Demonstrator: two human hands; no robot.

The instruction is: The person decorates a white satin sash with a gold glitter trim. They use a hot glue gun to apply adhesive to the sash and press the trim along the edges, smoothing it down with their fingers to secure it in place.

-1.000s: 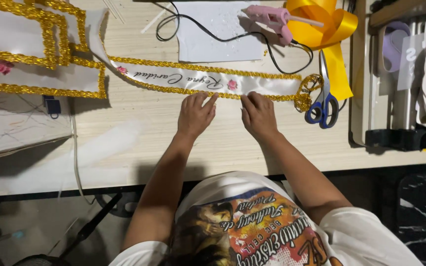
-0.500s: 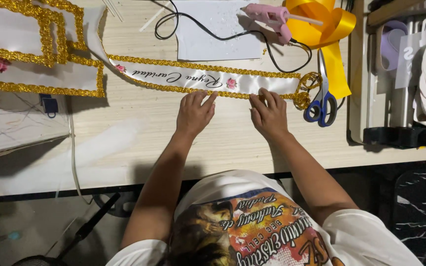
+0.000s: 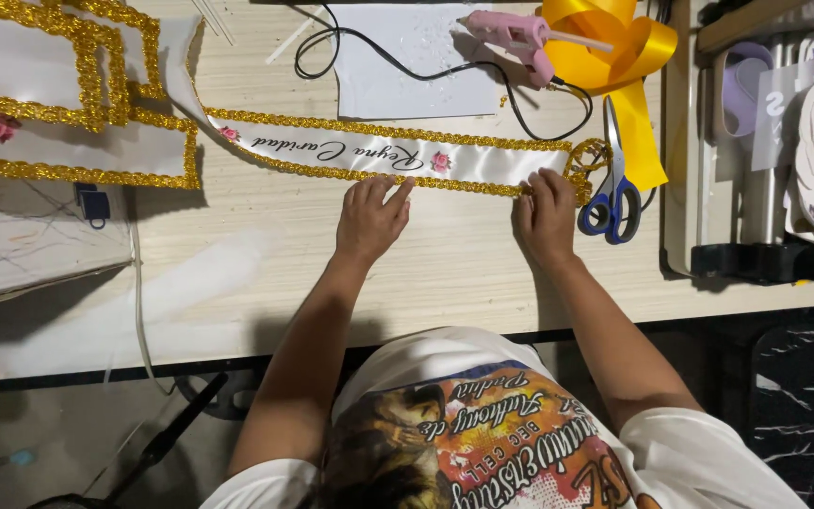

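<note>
My two arms reach straight out in front of me over the worktop. Both hands lie flat, palms down, with the fingers pointing away from me.

My left hand rests on the wood with its fingers spread a little. The fingertips touch the near gold edge of the white sash. The grip here is open and has hold of nothing; it only presses down.

My right hand sits farther along, near the end of the sash. Its fingers are close together and press on the gold trim at the near edge. This grip is open too, flat on the trim, not closed around anything.

The sash lies flat across the worktop, from my far left over to just past my right hand. It is white and shiny, with gold glitter trim along both long sides and small pink roses on it.

Just beside my right hand lie blue-handled scissors. Beyond them is a yellow ribbon. A pink glue gun lies on a sheet of white paper, and its black cord loops over the wood behind the sash.
</note>
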